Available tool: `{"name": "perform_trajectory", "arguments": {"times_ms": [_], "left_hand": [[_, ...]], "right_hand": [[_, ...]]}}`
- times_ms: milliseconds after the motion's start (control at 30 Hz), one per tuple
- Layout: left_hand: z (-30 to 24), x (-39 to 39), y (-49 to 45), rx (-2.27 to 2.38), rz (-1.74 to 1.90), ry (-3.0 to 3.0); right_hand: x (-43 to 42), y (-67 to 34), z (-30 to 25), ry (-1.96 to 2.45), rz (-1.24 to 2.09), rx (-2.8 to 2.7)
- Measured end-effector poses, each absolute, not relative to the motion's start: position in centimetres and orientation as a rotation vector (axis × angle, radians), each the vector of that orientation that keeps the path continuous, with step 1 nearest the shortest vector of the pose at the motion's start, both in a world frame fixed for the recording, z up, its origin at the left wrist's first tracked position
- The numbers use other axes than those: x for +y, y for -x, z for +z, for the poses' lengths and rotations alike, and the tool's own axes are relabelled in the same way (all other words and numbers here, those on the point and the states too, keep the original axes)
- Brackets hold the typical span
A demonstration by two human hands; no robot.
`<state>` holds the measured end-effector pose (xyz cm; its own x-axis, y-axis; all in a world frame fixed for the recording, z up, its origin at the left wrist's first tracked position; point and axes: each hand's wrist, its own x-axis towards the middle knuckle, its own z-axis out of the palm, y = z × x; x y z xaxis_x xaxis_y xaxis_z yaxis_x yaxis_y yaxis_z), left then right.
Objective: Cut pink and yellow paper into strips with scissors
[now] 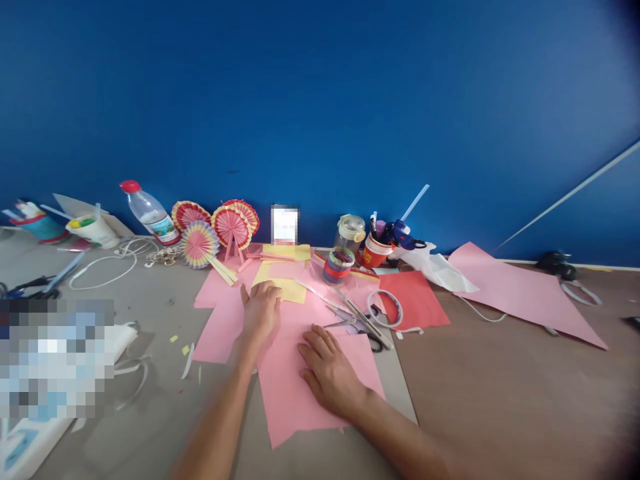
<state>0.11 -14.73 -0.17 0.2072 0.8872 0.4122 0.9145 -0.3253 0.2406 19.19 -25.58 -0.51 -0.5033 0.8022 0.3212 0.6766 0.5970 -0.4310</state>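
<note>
My right hand (331, 373) lies palm down with its fingers out on a pink sheet of paper (290, 407) close to me. Farther forward, my left hand (261, 310) rests on other pink paper (217, 333), its thumb apart and its fingers slightly bent. Its fingertips are beside yellow paper (293, 291); no object shows in its grasp. Scissors (344, 323), a metal ruler (364, 319) and a roll of white tape (370, 308) lie beyond my right hand. Part of the scissors is covered by the ruler.
Folded paper fans (231, 228) stand at the back beside a tilted bottle (153, 217). A lidded jar (350, 230) and a red cup of tools (375, 252) stand against the blue wall (320, 113). Red paper (415, 300) and large pink paper (520, 293) lie right.
</note>
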Motion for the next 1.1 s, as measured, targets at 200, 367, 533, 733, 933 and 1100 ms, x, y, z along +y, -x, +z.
{"name": "perform_trajectory", "arguments": {"times_ms": [200,367,533,733,933,1100], "left_hand": [[0.9,-15.1,-0.1,-1.665,-0.877,2.344],[2.9,-17.1,0.3,-1.529,-0.986,2.356],[3.8,-21.3,0.5,-1.430,-0.997,2.302],[3.3,-27.1,-1.2,-1.345,-1.056,2.299],[2.5,-31.3,-3.3,-1.345,-1.198,2.448],[2.5,-31.8,-2.9,-1.318,-1.158,2.621]], "right_hand": [[-25.6,-19.3,-0.4,1.133,0.381,-2.255],[-25.2,-20.1,0.3,1.077,0.688,-1.852],[-24.1,-20.9,0.8,1.057,1.391,-1.229],[-24.1,-20.7,1.5,0.795,1.939,-0.760],[-24.3,-20.6,2.2,0.826,1.975,-0.617],[-23.8,-21.6,2.0,0.846,1.958,-0.628]]}}
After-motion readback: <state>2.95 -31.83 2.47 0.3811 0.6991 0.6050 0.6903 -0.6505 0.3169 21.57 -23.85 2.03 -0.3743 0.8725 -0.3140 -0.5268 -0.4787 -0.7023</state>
